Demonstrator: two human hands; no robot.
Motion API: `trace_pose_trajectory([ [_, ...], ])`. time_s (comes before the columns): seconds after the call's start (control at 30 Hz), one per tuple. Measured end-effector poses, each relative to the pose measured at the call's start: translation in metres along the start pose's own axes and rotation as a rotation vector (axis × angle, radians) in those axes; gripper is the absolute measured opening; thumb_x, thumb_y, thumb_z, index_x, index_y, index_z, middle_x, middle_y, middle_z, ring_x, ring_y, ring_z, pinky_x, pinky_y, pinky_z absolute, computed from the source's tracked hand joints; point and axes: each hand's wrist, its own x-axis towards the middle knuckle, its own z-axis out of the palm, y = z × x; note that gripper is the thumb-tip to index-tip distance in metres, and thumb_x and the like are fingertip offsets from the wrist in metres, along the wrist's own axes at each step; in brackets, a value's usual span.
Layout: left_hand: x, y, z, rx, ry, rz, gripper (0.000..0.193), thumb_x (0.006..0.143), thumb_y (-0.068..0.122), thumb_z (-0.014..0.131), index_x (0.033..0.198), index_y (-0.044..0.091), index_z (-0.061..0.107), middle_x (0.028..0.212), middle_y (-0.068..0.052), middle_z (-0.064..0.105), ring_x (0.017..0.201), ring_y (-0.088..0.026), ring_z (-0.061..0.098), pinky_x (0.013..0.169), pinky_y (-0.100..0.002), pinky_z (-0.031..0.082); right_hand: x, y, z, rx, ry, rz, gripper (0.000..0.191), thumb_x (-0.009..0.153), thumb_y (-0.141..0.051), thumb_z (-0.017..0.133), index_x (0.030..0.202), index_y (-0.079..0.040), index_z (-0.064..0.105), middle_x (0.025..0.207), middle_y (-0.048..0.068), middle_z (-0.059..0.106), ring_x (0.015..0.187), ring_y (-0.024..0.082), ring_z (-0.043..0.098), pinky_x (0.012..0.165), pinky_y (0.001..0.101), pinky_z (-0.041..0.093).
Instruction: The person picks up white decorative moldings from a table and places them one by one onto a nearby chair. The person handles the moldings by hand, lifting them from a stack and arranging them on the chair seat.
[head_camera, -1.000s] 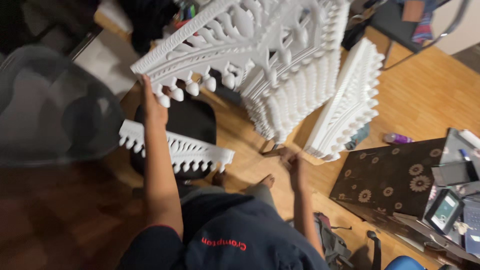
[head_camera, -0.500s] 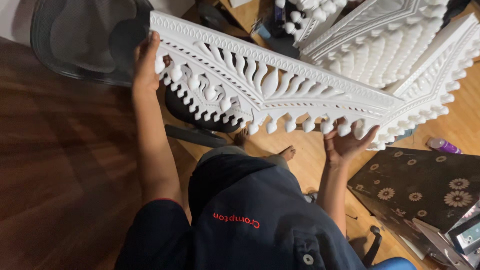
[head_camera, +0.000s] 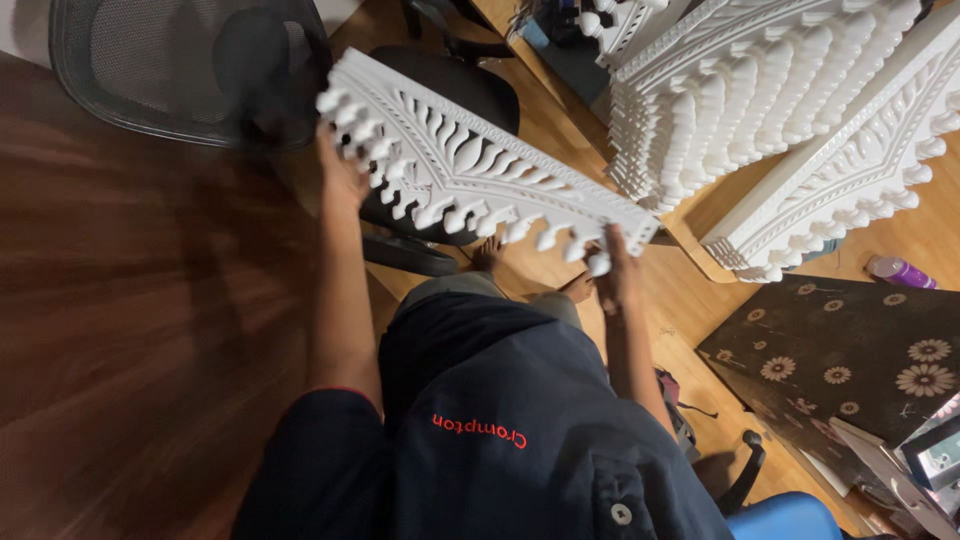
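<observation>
The white carved panel (head_camera: 480, 165) is now tilting lower, away from the stacked panels (head_camera: 760, 90); left hand (head_camera: 342, 172) and right hand (head_camera: 615, 270) are gripping its ends above the office chair (head_camera: 190, 70).

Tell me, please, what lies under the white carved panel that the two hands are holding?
Under the white carved panel shows a black chair seat, its base, the person's bare feet and wooden floor. The middle of the seat is covered.

I see a dark navy short-sleeved shirt (head_camera: 500, 400) with red lettering, red sleeve trim, one white button; bare forearms, bare feet (head_camera: 487, 255).
</observation>
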Motion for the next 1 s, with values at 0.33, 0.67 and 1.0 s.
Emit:
trace_pose_trajectory([
  [0.33, -0.038, -0.112, 0.005, 0.01, 0.03, -0.302, 0.043, 0.092, 0.04, 0.078, 0.125, 0.018, 0.062, 0.113, -0.001, 0.068, 0.092, -0.015, 0.07, 0.072, -0.028, 0.059, 0.0, 0.033, 0.065, -0.057, -0.106, 0.137, 0.038, 0.102, -0.025, 0.069, 0.132, -0.002, 0.061, 0.111, 0.009, 0.064, 0.091, 0.024, 0.067, 0.08, 0.0409, 0.06],
  [0.67, -0.022, -0.08, -0.003, -0.126, 0.351, -0.248, 0.031, 0.1, 0.037, 0.06, 0.124, 0.016, 0.06, 0.1, -0.002, 0.07, 0.082, -0.018, 0.072, 0.063, -0.028, 0.062, 0.016, 0.044, 0.097, -0.517, -0.054, 0.351, 0.035, 0.099, -0.02, 0.068, 0.129, -0.004, 0.059, 0.116, 0.009, 0.071, 0.099, 0.025, 0.073, 0.08, 0.0361, 0.062],
  [1.0, -0.005, -0.073, 0.001, -0.335, 0.343, -0.228, 0.038, 0.099, 0.034, 0.058, 0.128, 0.009, 0.059, 0.115, -0.011, 0.07, 0.102, -0.025, 0.071, 0.077, -0.034, 0.065, 0.058, 0.039, 0.103, -0.599, -0.119, 0.193, 0.035, 0.102, -0.006, 0.056, 0.136, -0.01, 0.051, 0.116, 0.01, 0.071, 0.103, 0.024, 0.075, 0.079, 0.0359, 0.062],
])
